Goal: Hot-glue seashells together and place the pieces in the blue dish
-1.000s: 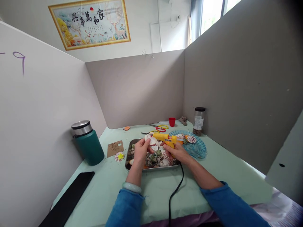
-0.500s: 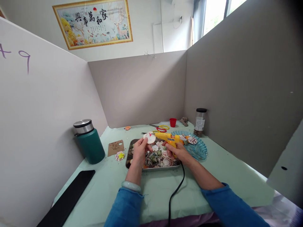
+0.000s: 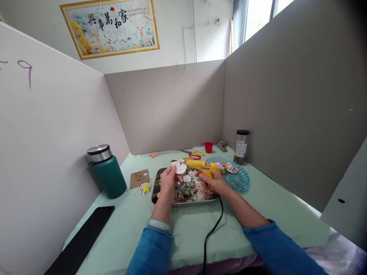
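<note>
A round white disc (image 3: 180, 167) with a small red mark is pinched in my left hand (image 3: 169, 181), above the left part of a metal tray (image 3: 183, 204). My right hand (image 3: 213, 182) is wrapped round the handle of a yellow glue gun (image 3: 200, 165). The gun's nozzle points left and is at the disc's right edge; whether they touch I cannot tell. Shells (image 3: 190, 190) of several kinds fill the tray below both hands. From the gun's handle a black cord (image 3: 213, 229) runs down toward the table's front edge.
Left of the tray lie a brown card (image 3: 139, 178) and a decorated disc with a yellow star (image 3: 145, 188). A green bottle (image 3: 110, 175) and black strip (image 3: 83, 236) are further left. Behind are scissors (image 3: 195, 156) and a red cup (image 3: 208, 147); rightward, a blue plate (image 3: 243, 181) and jar (image 3: 241, 147).
The whole view has shifted slightly. Both hands keep the same holds, with the disc and the glue gun in nearly the same place over the tray.
</note>
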A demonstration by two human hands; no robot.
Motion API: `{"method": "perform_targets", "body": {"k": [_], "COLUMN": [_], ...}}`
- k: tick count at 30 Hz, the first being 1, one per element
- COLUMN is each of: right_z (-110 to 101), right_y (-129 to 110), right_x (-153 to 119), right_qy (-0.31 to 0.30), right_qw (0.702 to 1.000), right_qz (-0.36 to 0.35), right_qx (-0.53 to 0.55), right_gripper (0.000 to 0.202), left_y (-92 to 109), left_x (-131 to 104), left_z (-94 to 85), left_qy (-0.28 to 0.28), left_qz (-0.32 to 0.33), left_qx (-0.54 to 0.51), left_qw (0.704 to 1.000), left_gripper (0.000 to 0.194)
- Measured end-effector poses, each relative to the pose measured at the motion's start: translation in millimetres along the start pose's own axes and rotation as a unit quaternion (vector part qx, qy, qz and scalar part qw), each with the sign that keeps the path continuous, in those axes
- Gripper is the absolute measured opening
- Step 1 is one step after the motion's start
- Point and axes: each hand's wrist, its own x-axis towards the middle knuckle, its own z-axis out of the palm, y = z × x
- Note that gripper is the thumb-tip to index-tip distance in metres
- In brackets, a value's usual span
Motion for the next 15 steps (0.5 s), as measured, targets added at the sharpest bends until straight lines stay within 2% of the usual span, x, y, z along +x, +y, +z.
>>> {"method": "perform_targets", "body": {"k": [5, 11, 15], "right_z": [-0.2, 1.3, -0.6], "right_y": [-2.1, -3.4, 0.6], "right_x": [-1.7, -1.9, 0.4], "right_qy": [-0.019, 0.013, 0.017], "right_qw": [1.000, 1.000, 1.000], "right_qz": [0.004, 0.001, -0.007], "right_qx": [-0.011, 0.002, -0.016], "right_gripper": [0.041, 0.042, 0.043], "left_y": [1.8, -0.4, -2.0], "left_x": [-0.1, 0.8, 0.6], "left_z": [0.0, -2.7, -2.9], "left_qy": [0.023, -0.014, -0.013], "left_qz": [-0.001, -0.007, -0.011], "left_qx": [-0.008, 0.008, 0.012], "left_qw": [1.000, 1.000, 1.000], "left_gripper": [0.041, 0.039, 0.037]}}
